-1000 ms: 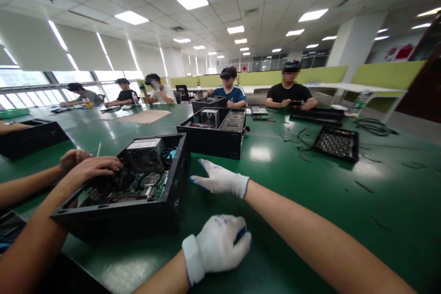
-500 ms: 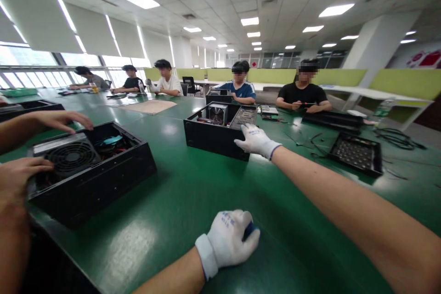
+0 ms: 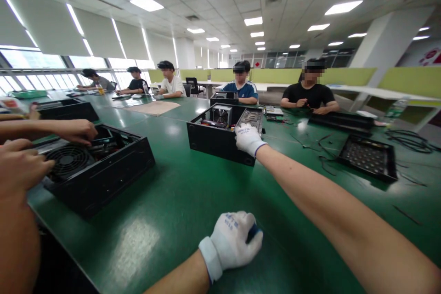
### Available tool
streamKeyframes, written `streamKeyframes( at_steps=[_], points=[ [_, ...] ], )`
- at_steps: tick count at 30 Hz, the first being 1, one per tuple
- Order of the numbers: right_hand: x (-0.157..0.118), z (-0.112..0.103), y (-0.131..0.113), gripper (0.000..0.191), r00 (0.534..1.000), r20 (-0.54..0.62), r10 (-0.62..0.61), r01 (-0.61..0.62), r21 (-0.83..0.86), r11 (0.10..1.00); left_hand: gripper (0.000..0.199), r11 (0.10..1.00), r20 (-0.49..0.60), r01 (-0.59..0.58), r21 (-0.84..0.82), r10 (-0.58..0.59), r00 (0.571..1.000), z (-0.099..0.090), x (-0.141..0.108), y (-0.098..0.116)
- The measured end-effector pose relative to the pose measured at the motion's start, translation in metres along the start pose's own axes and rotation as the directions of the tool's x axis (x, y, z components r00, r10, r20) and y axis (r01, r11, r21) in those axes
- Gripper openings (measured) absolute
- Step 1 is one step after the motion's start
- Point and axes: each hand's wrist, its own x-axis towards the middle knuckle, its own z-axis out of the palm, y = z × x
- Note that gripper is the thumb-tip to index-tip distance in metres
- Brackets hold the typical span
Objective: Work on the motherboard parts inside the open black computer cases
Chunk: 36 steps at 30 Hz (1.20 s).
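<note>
Five people sit around the far side of a long green table [image 3: 165,197], in a bright office with ceiling lights, window blinds [image 3: 58,27] on the left and low yellow-green partitions [image 3: 285,75] behind. On the table's middle stands an open black case [image 3: 218,141], its fan [image 3: 221,115] facing up. To its right lie a hard drive [image 3: 274,111], scattered wires [image 3: 326,158], a perforated black tray [image 3: 368,157], a coiled cable [image 3: 409,141] and a clear bottle [image 3: 396,109]; a tan sheet [image 3: 155,107] lies beyond, to its left. Closer on the left, a co-worker's bare hands [image 3: 78,132] are at another open computer [image 3: 103,170]. The wearer's right arm stretches forward from the lower right, and the white-gloved right hand [image 3: 248,138], knuckles up, closes over the case's near right rim. The left forearm comes in from the bottom edge; the gloved left hand [image 3: 236,241] is low at the near part of the table, partly open, fingers loosely curled, with a gap beside the thumb.
</note>
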Motion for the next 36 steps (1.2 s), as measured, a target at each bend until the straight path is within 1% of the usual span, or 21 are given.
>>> streamKeyframes(
  at_steps=[3,7,10,14,16,18,20,22,24,26,28,29,30,32,34,36],
  points=[
    [-0.016,-0.004,0.001,0.038,0.999,0.007,-0.032,0.032,-0.005,0.999,0.025,1.0,0.006,0.015,0.006,-0.015,1.0,-0.002,0.0,-0.001],
    [-0.055,-0.014,0.004,0.031,0.997,0.001,-0.082,0.082,-0.002,0.997,0.025,1.0,-0.005,0.017,0.01,-0.017,1.0,-0.002,0.0,-0.002],
    [-0.095,-0.026,0.008,0.03,0.994,-0.004,-0.108,0.108,0.001,0.994,0.024,1.0,-0.033,-0.001,0.009,0.001,0.999,-0.002,-0.001,-0.003],
    [-0.154,-0.046,0.014,0.03,0.991,-0.005,-0.13,0.13,0.003,0.992,0.023,0.998,-0.115,-0.054,0.016,0.055,0.992,-0.002,-0.003,-0.006],
    [-0.185,-0.055,0.017,0.029,0.99,-0.009,-0.14,0.14,0.006,0.99,0.021,0.996,-0.149,-0.085,0.017,0.086,0.985,-0.006,-0.005,-0.004],
    [-0.215,-0.062,0.021,0.029,0.988,-0.03,-0.154,0.155,0.017,0.988,0.017,0.992,-0.182,-0.122,0.01,0.122,0.976,-0.013,-0.009,0.003],
    [-0.244,-0.067,0.025,0.029,0.982,-0.067,-0.176,0.178,0.031,0.984,0.015,0.987,-0.231,-0.161,0.003,0.158,0.96,-0.025,-0.017,0.015],
    [-0.272,-0.072,0.029,0.027,0.974,-0.107,-0.199,0.204,0.044,0.978,0.014,0.981,-0.271,-0.194,0.01,0.189,0.944,-0.044,-0.026,0.032],
    [-0.299,-0.076,0.033,0.026,0.966,-0.147,-0.214,0.225,0.06,0.973,0.014,0.975,-0.307,-0.22,0.039,0.222,0.926,-0.07,-0.036,0.048],
    [-0.323,-0.08,0.037,0.026,0.956,-0.191,-0.224,0.242,0.078,0.967,0.015,0.967,-0.353,-0.241,0.077,0.253,0.901,-0.099,-0.043,0.061],
    [-0.346,-0.085,0.042,0.026,0.942,-0.233,-0.241,0.267,0.085,0.96,0.015,0.967,-0.389,-0.226,0.117,0.254,0.885,-0.127,-0.047,0.067],
    [-0.355,-0.087,0.044,0.026,0.933,-0.255,-0.254,0.282,0.079,0.956,0.015,0.97,-0.394,-0.2,0.14,0.24,0.888,-0.14,-0.047,0.067],
    [-0.364,-0.089,0.046,0.027,0.923,-0.277,-0.267,0.296,0.066,0.953,0.017,0.973,-0.382,-0.163,0.161,0.214,0.899,-0.15,-0.046,0.066],
    [-0.378,-0.093,0.05,0.028,0.901,-0.317,-0.295,0.32,0.027,0.947,0.021,0.972,-0.309,-0.103,0.21,0.165,0.937,-0.164,-0.044,0.061],
    [-0.387,-0.097,0.053,0.027,0.882,-0.349,-0.318,0.336,-0.011,0.942,0.025,0.964,-0.186,-0.088,0.251,0.137,0.973,-0.169,-0.041,0.056],
    [-0.392,-0.1,0.054,0.025,0.869,-0.369,-0.33,0.345,-0.026,0.938,0.027,0.956,-0.088,-0.111,0.27,0.14,0.986,-0.168,-0.041,0.053]
  ],
)
